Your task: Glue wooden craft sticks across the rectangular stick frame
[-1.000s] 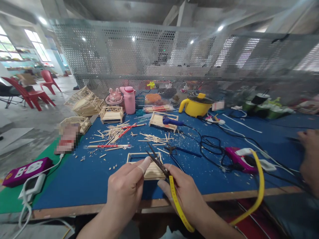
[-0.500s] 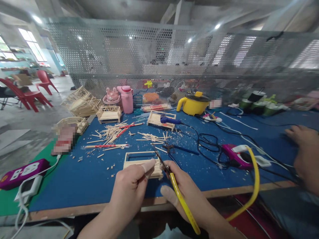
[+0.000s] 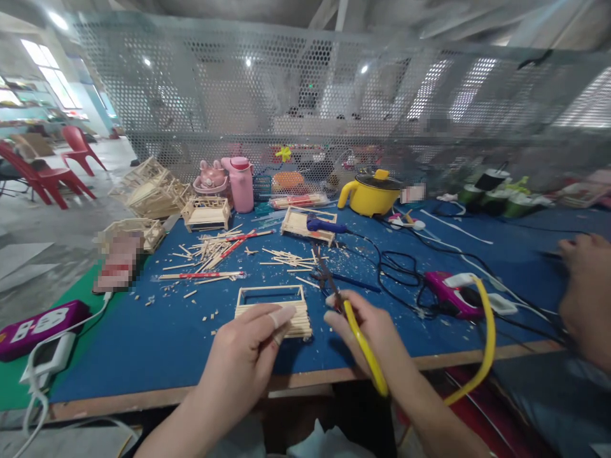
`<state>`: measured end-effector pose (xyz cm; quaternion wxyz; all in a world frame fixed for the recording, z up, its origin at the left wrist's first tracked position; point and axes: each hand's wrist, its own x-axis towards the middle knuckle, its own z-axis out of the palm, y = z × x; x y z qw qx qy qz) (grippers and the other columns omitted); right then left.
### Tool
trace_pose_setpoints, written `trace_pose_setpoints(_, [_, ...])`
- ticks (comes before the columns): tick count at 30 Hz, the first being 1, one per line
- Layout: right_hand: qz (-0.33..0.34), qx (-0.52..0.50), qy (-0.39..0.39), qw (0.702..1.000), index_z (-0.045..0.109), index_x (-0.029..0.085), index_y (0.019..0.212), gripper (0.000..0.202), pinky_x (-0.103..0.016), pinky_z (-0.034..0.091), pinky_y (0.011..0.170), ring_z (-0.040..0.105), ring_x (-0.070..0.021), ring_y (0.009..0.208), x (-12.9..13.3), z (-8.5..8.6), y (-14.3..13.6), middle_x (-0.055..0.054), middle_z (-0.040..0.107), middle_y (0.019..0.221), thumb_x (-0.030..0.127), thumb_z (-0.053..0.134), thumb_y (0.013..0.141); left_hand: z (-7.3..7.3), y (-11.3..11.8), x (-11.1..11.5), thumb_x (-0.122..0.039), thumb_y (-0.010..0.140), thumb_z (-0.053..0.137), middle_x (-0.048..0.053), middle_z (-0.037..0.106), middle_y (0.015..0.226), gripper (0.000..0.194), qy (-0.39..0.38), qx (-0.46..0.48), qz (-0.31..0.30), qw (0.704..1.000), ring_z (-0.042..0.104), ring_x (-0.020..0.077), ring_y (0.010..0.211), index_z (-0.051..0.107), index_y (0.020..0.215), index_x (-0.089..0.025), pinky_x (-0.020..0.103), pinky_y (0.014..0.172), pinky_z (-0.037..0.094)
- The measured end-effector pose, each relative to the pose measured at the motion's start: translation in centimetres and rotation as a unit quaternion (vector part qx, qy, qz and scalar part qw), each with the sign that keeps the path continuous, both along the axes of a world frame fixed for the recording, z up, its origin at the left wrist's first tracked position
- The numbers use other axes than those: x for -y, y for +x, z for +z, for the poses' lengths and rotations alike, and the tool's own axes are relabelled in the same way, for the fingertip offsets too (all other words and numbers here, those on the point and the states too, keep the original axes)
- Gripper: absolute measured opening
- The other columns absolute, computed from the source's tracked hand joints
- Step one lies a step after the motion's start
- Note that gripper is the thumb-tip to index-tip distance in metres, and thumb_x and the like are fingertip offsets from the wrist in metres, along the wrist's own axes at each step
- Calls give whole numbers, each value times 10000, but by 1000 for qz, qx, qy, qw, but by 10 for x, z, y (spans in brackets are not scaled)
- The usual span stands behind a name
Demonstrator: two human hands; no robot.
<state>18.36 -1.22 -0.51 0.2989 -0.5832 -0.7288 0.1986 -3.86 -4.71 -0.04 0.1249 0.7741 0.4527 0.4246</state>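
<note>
My left hand (image 3: 252, 343) grips a small frame of wooden sticks (image 3: 298, 321) lying at the table's front, shaped like a miniature bed with a slatted base and an upright rail. White tape wraps one finger; the fingers cover part of the slats. In my right hand (image 3: 365, 331) are long-nosed pliers with yellow handles (image 3: 365, 353), whose dark jaws point forward, apart from the frame. A glue gun (image 3: 327, 226) rests on a similar stick frame (image 3: 298, 226) farther back. Loose sticks (image 3: 291, 259) lie between the two frames.
Blue-handled pliers (image 3: 356, 282) lie beyond my right hand. A purple power strip (image 3: 446, 296), black cords and a yellow pot (image 3: 372, 196) are on the right. More stick frames (image 3: 207, 213) stand at the left. Another person's hand (image 3: 587, 267) is at the right edge.
My right hand has moved the yellow-handled pliers away from the frame, rightward and forward. My left hand stays on the frame. The view has tilted slightly downward.
</note>
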Motion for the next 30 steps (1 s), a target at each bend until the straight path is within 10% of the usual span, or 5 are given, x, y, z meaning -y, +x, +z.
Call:
trace_pose_setpoints(4, [-130,252,-33,958,549,193,1060,368,-310,426,516,655,-276,605,-46,-6,42,-76,681,685,445,592,796,0,-23,0,-99,838,435,52,605,927,421,-31,-63,46,996,629,131,774,615,1201,-213,223,666,525])
trace_pose_setpoints(11, [25,289,-24,957,680,221,1044,360,-300,492,823,670,-240,958,-114,13,82,-67,722,1051,111,632,704,-14,-49,-6,-102,900,408,46,646,1063,420,-11,-112,28,993,643,127,924,516,1284,-234,195,739,516])
trace_pose_setpoints(16, [22,262,70,962,610,169,1223,351,-415,426,981,582,-267,1143,-79,28,41,-128,639,1240,203,481,898,-18,-44,-11,-126,933,425,37,705,984,361,78,-166,35,982,651,139,886,510,1274,-207,240,778,509])
trace_pose_setpoints(21, [295,68,172,937,676,219,1073,247,-276,517,729,684,-154,802,-11,16,-26,-24,753,887,290,465,966,-12,-25,-12,-24,918,387,0,723,1020,417,109,-184,-28,976,654,104,913,493,1273,-216,339,1022,385])
trace_pose_setpoints(30, [173,57,191,965,689,218,880,185,-221,532,727,690,-129,779,-37,1,-22,-1,738,837,219,508,918,-24,-44,-6,-101,886,507,44,595,1233,398,95,-56,138,984,511,183,1224,533,1254,-252,421,1131,279])
